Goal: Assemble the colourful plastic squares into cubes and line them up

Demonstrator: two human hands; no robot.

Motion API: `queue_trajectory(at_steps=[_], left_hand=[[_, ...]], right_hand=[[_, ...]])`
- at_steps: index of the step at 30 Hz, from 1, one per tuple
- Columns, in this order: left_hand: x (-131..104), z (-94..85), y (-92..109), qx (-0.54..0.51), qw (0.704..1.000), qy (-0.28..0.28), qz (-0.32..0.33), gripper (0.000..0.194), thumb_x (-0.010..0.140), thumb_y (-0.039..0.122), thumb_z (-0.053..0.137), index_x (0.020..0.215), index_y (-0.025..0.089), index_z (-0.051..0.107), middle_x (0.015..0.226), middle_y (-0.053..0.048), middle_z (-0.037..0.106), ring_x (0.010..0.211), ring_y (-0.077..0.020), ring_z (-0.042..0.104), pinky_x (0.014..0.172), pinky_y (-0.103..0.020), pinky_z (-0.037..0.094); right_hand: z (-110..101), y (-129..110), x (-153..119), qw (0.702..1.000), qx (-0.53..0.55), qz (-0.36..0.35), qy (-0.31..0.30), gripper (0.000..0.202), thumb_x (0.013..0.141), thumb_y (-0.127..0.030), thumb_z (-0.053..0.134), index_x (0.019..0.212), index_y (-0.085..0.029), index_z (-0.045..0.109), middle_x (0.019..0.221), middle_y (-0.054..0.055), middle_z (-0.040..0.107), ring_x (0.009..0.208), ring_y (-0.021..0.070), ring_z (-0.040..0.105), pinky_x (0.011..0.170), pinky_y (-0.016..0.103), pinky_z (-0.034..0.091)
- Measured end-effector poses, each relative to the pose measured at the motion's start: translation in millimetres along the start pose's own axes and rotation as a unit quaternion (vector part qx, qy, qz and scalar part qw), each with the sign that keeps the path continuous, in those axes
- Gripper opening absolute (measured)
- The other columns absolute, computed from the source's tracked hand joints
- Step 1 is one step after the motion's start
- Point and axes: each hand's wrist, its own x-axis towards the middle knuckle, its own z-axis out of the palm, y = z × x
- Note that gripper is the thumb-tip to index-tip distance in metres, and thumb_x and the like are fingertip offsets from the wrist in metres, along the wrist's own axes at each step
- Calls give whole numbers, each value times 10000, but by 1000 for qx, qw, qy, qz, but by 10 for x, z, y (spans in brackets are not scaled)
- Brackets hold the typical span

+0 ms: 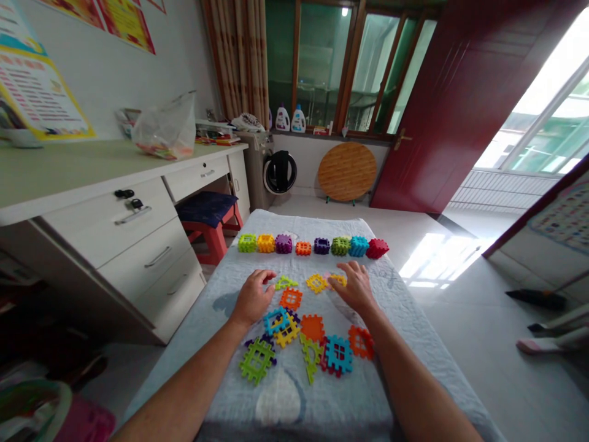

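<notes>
My left hand (254,297) is over the left side of the cloth-covered table, thumb and fingers apart. Just right of its fingertips lies a light green interlocking plastic piece (286,282), with an orange window piece (291,299) below. My right hand (356,286) reaches over a yellow piece (339,279), partly hidden by the thumb; its fingers are spread. A second yellow frame piece (316,283) lies flat between the hands. Nearer me are loose pieces: a green window piece (257,361), a blue one (338,354), a plain orange square (312,328) and several others, some overlapping.
Along the table's far part runs a row of stacked or assembled blocks, from light green (247,243) to red (377,248). A white desk (151,227) and a red stool (214,224) stand left. Beyond are a washing machine (260,172) and a round wooden board (347,172).
</notes>
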Motion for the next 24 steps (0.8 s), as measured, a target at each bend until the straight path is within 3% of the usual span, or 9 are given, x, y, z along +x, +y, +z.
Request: queue_trajectory(at_steps=[5,10,17,21,24], left_hand=[[0,0,0,-2,1000,7,4,223,717,148,534,923,174,614,905,-46,623,835,-183,592,801,-334,497],[-3,-11,-15,-9,1000,10,7,220,726,158,538,932,175,614,911,-45,629,832,-178,603,800,-332,502],[0,-16,-31,-11,1000,-8,2,227,736,157,529,951,176,601,925,-44,630,836,-171,605,817,-332,503],[-2,-9,-42,-18,1000,-11,-2,227,743,165,520,957,177,597,935,-51,637,838,-172,610,814,-331,509],[-5,-8,-42,-28,1000,-11,-3,227,740,171,519,953,180,598,934,-51,647,832,-171,618,795,-322,517]], right_hand=[[9,-330,4,988,5,-112,-107,381,718,-464,695,1025,-242,652,985,60,641,974,251,467,871,397,328],[15,-305,33,984,72,-130,-98,164,810,-326,587,891,-212,673,941,58,666,899,204,519,841,345,350],[-110,106,92,976,211,54,-2,332,875,-357,356,821,-173,627,640,15,593,604,146,539,592,246,383],[-141,325,106,974,192,115,30,357,844,-368,358,889,-165,649,652,23,611,601,158,545,592,257,393],[-119,444,99,985,129,115,21,364,844,-336,350,880,-168,671,738,53,637,701,179,576,674,278,416]])
